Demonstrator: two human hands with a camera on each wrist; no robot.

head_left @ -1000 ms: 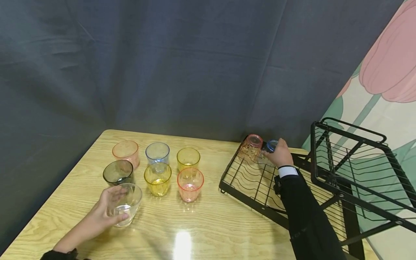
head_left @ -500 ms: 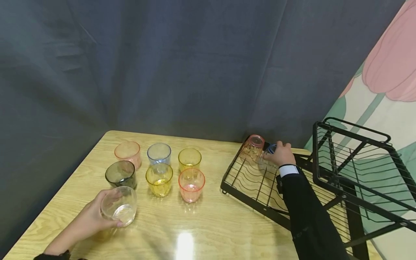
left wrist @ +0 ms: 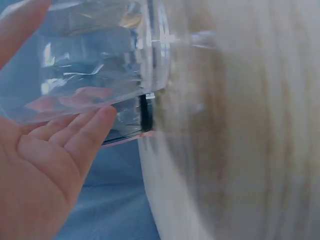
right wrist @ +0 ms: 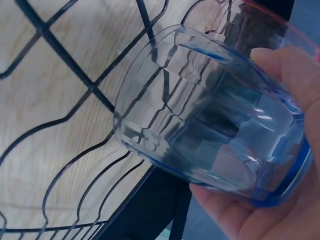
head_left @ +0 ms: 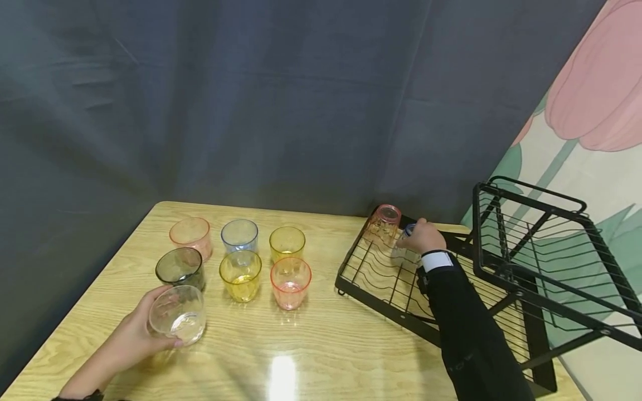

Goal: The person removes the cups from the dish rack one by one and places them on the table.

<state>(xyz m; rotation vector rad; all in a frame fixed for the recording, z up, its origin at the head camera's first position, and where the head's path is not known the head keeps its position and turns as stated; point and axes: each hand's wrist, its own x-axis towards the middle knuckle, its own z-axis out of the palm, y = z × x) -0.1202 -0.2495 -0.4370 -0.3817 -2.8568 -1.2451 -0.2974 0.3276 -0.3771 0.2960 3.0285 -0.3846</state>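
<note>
My left hand [head_left: 136, 334] grips a clear glass [head_left: 179, 317] at the front left, thumb on the near side and fingers behind. In the left wrist view that glass [left wrist: 95, 55] has its base close to the wooden tabletop. At the rack, my right hand [head_left: 423, 236] holds a blue-tinted glass [right wrist: 215, 120] upside down, fingers and thumb around its base end. The rim of that glass lies right at the rack's wires. Beside it a pink glass [head_left: 385, 223] stands inverted at the rack's back corner. A dark grey glass [head_left: 180, 268] stands just behind the clear one.
Two yellow glasses [head_left: 241, 278], two pink ones and a blue one [head_left: 239, 236] stand upright on the table [head_left: 241, 356]. The black wire rack [head_left: 391, 314] fills the right side, its raised upper tier [head_left: 557, 262] beside my right forearm. A dark curtain [head_left: 281, 111] hangs behind.
My left hand has brought the clear glass slightly left and tilted it toward me. My right hand has stayed at the rack with the blue glass, shifting only slightly.
</note>
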